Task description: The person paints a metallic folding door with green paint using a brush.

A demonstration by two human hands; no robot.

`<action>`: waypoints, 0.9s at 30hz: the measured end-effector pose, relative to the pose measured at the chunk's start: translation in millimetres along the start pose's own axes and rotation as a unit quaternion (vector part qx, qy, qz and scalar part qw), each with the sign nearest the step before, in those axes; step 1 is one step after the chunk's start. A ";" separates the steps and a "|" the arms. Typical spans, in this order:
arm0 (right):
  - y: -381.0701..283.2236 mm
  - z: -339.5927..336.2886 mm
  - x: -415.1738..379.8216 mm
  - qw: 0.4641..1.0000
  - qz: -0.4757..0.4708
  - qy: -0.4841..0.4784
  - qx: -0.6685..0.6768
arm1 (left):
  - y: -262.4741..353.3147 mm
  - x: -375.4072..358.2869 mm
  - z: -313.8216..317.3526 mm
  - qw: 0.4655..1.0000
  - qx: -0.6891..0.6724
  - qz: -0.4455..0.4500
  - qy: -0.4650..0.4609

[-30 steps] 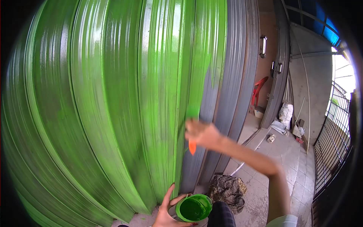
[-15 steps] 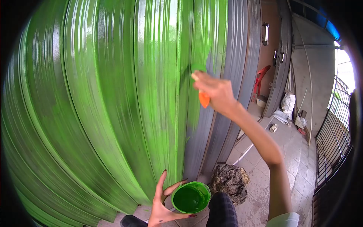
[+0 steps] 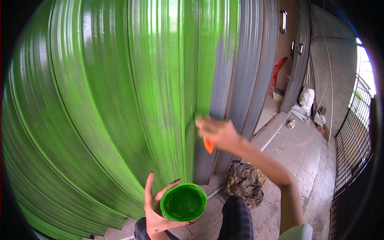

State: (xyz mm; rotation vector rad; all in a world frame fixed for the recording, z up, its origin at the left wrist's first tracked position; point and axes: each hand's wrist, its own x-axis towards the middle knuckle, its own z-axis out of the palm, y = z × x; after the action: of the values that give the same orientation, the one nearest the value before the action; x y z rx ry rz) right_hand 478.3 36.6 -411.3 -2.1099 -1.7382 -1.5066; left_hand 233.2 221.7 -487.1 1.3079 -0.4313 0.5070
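Observation:
My right hand (image 3: pixel 218 134) is closed round a paintbrush with an orange handle (image 3: pixel 209 145); its bristle end is blurred against the ribbed metal shutter (image 3: pixel 160 100). Fresh green paint covers most of the shutter, while the strip (image 3: pixel 224 84) to the right of the brush is bare grey. Low in front of me, my left hand (image 3: pixel 157 208) holds a round tub of green paint (image 3: pixel 184 202), thumb and fingers curved about its side. Green paint coats the tub's rim and inside.
A rough brown lump (image 3: pixel 245 184), like a rock or wadded cloth, sits on the tiled floor (image 3: pixel 296 160) beside my knee. Farther right are a doorway with a red chair (image 3: pixel 278 74), white bags (image 3: pixel 307 100) and a barred gate (image 3: pixel 354 128).
My right hand has moved the brush downward along the shutter, and green now covers more of the strip there. The paint tub in my left hand has shifted left and slightly up in view.

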 end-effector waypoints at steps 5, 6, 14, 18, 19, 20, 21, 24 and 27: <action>34.8 -35.6 46.6 0.994 0.011 0.100 -0.048 | -7.6 5.4 2.8 1.000 -0.001 0.005 -0.009; 30.2 -22.2 34.8 0.996 0.012 0.074 -0.045 | -6.7 4.8 3.7 1.000 -0.008 -0.007 0.003; -19.8 23.8 -72.1 0.972 0.018 -0.171 0.159 | -8.0 1.7 2.3 0.999 -0.004 -0.008 0.040; 83.3 -68.0 43.3 0.994 0.044 -0.082 0.052 | -16.9 3.6 2.0 1.000 0.021 -0.017 0.002; 106.8 -99.8 80.7 1.000 0.008 0.015 0.022 | -21.7 4.9 1.1 0.999 0.028 -0.018 -0.009; 136.3 -128.9 113.4 0.998 -0.020 0.056 0.006 | -27.0 5.3 -1.1 0.998 0.056 0.001 -0.031; 154.4 -157.2 141.4 0.993 -0.019 0.089 -0.073 | -30.5 5.2 0.0 0.999 0.033 -0.010 -0.026; 189.3 -183.7 172.9 0.982 -0.033 0.142 -0.124 | -34.1 7.7 1.3 0.999 0.004 -0.025 -0.019; 147.6 -135.7 119.1 0.984 -0.046 0.013 -0.171 | -31.0 8.0 2.3 0.999 0.018 -0.022 -0.023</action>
State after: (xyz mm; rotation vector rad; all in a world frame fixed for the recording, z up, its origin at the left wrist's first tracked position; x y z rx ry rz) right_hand 493.6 -5.7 -182.4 -2.1634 -1.6930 -1.9744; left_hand 257.6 214.6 -506.8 1.3623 -0.4324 0.4514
